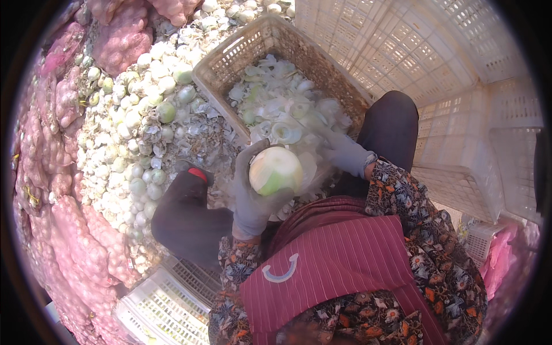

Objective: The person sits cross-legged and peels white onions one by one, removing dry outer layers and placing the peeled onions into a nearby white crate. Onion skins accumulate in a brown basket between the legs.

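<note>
My gloved left hand [252, 211] cups a large peeled onion [276, 170], pale on top with a green patch toward me. To the right, my gloved right hand [347, 153] is blurred by motion over the near side of a plastic crate [241, 45]. Whether those fingers hold anything is not clear. Loose white and greenish onion peelings [276, 99] lie inside the crate, just beyond the onion. The crate's inner walls are stained brown.
A broad heap of onions [129, 116] with dry skins spreads to the left. Pink mesh sacks [77, 241] of onions border it. Tall stacked plastic crates [388, 47] stand at the right. Another white crate [168, 306] sits behind my bent left knee [185, 220].
</note>
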`<state>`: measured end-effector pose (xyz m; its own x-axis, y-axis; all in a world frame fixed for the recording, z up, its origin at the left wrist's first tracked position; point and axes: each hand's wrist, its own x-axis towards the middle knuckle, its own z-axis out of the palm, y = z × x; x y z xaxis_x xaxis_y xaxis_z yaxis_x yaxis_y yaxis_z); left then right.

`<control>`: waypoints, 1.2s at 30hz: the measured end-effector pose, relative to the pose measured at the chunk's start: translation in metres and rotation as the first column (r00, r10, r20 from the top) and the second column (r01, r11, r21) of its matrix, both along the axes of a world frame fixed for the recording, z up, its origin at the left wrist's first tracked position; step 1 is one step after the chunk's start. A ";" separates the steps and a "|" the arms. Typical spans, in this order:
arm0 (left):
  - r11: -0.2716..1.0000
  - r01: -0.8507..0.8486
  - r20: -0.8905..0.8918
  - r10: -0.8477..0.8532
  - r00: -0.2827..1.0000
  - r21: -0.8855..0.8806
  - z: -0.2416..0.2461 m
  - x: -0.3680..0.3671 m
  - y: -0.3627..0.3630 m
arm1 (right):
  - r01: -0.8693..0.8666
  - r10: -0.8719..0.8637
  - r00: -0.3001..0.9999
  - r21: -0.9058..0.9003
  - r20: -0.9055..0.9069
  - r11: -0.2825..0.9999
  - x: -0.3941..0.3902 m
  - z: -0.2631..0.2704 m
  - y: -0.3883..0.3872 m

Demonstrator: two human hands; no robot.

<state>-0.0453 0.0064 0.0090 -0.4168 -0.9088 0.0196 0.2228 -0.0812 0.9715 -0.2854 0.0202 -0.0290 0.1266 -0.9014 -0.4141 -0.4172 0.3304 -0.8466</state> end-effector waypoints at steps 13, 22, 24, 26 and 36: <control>0.936 -0.273 0.296 0.332 0.896 -0.221 -0.013 -0.025 0.007 | 0.152 -0.218 0.759 0.159 0.614 0.975 0.059 0.050 0.033; 0.974 -0.207 0.044 0.204 0.978 0.088 -0.028 -0.009 -0.004 | 0.146 -0.459 0.594 0.473 0.661 0.869 0.048 0.054 0.035; 0.951 -0.150 -0.092 0.181 0.979 0.272 -0.034 -0.007 -0.004 | 0.167 -0.542 0.456 0.531 0.705 0.831 0.049 0.043 0.035; 0.925 -0.095 -0.203 0.180 0.963 0.368 -0.038 -0.007 -0.006 | 0.215 -0.597 0.263 0.558 0.757 0.802 0.050 0.034 0.034; 0.932 -0.069 -0.054 0.094 0.994 0.355 -0.031 -0.019 -0.007 | 0.226 -0.305 0.653 0.207 0.694 0.952 0.046 0.046 0.034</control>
<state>-0.0638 -0.0006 -0.0224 -0.3497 -0.8933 -0.2822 0.3085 -0.3942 0.8657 -0.2395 0.0542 0.0170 0.1786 -0.9058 -0.3842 0.4148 0.4234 -0.8054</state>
